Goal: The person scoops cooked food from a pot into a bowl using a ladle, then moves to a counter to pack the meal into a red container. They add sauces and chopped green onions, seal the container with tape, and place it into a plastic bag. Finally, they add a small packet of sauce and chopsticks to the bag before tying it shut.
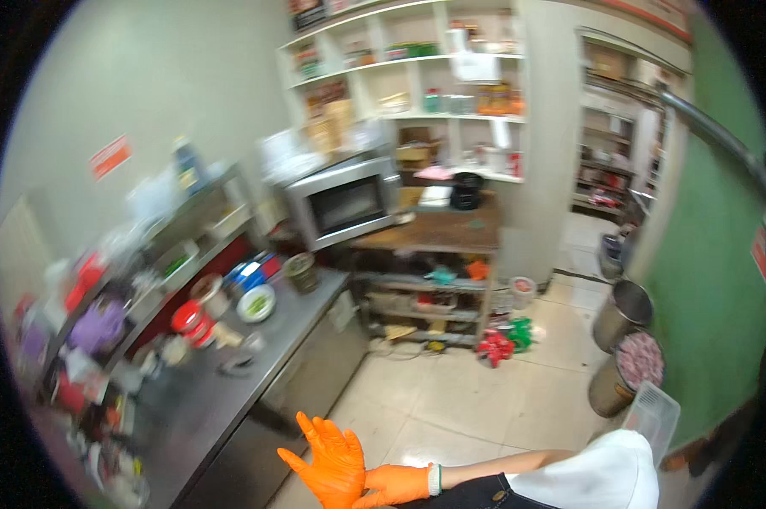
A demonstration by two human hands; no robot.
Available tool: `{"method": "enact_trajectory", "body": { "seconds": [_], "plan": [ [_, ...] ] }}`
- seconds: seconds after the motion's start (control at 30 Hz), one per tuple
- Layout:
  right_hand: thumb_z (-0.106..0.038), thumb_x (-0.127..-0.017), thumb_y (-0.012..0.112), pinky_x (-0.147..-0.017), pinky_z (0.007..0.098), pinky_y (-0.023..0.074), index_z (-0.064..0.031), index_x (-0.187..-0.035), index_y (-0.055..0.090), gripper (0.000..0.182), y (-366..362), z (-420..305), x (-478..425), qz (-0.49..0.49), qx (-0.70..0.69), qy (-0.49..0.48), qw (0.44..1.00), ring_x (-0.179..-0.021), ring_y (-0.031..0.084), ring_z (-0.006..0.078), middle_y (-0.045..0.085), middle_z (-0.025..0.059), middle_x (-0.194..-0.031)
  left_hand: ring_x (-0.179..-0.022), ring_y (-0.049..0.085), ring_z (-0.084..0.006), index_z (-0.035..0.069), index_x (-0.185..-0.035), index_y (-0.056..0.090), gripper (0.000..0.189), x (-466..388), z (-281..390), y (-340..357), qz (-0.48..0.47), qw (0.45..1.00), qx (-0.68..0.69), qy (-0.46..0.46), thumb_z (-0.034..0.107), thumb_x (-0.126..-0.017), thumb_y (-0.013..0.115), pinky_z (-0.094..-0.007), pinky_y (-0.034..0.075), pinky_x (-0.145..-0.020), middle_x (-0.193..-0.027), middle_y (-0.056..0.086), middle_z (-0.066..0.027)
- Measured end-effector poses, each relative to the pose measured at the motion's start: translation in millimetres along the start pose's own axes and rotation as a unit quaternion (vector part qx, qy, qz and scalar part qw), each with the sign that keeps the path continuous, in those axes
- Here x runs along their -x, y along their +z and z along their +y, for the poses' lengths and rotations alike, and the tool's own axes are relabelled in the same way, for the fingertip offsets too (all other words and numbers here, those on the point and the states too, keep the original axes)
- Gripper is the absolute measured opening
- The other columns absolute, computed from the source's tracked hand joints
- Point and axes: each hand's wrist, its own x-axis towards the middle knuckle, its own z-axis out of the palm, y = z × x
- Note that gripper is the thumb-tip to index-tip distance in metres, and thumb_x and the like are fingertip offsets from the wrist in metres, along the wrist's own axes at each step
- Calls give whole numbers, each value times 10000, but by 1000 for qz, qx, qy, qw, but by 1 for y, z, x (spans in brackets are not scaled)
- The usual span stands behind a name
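At the bottom of the head view, my left hand point(333, 461) wears an orange glove, its fingers spread and nothing held in the palm. My right hand point(400, 483), also in an orange glove, reaches across from the right and touches the left glove near the wrist. A white knit cuff point(434, 480) with a green edge shows at my right wrist. Whether the right fingers pinch the left glove is hidden. Nearest to the left hand is the edge of a steel counter point(185, 407).
On the counter stand a white bowl of chopped greens point(256, 303) and a red-lidded container point(192, 321). A microwave point(346, 200) sits beyond. A red bag point(495, 347) and green bag point(521, 334) lie on the tiled floor. Right, a metal bin point(623, 312) stands by a pink-filled one point(639, 361).
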Motion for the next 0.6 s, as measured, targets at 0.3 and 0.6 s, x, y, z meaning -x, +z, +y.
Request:
{"method": "enact_trajectory", "body": {
  "seconds": [0.3, 0.6],
  "plan": [
    [-503, -1026, 548, -909, 465, 540, -118, -1161, 728, 447, -115, 61, 307, 262, -7, 56, 963, -1007, 698, 368, 741, 156, -1073, -1349, 558, -299, 122, -1483, 526, 597, -121, -374, -50, 80, 958, -131, -241, 519, -1038, 511, -526, 396, -1136, -1431, 608, -132],
    [-465, -968, 676, -788, 437, 566, -148, -1088, 764, 350, -278, 130, 461, 522, 93, 123, 839, -859, 723, 316, 753, 94, -946, -1039, 700, -258, 61, -1301, 684, 382, -286, -568, -224, -285, 525, -785, -166, 307, -1010, 663, -340, 533, -899, -1162, 727, -123]
  ]
}}
